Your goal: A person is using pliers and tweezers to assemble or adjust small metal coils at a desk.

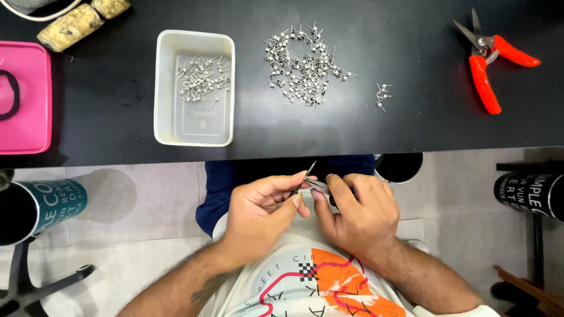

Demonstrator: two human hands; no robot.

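The left hand (pixel 258 214) pinches a small metal coil (pixel 309 170) between thumb and fingertips, its thin wire leg sticking up just below the worktop (pixel 117 94) edge, over the lap; the right hand (pixel 358 214) has its grip pressed around a slim dark-handled tool (pixel 320 186), its metal tip touching the coil; whether the tip is clamped on the wire I cannot tell.

The coil is held off the worktop, above the lap and the tiled floor (pixel 147 199); I judge that a slip of the pinch would drop it there, where so small a part is hard to find; too hard a squeeze or twist of the tool could bend the wire leg or deform the windings.

On the worktop, well apart from the hands, lie a loose heap of like coils (pixel 305 64), a few strays (pixel 382 95) to its right, and a white plastic tray (pixel 167 117) holding more coils; red-handled snips (pixel 490 58) lie at the far right, a pink box (pixel 26 111) at the left edge; nothing stands between the hands and these, though the heap is loose and a sleeve or wrist reaching over could scatter it.
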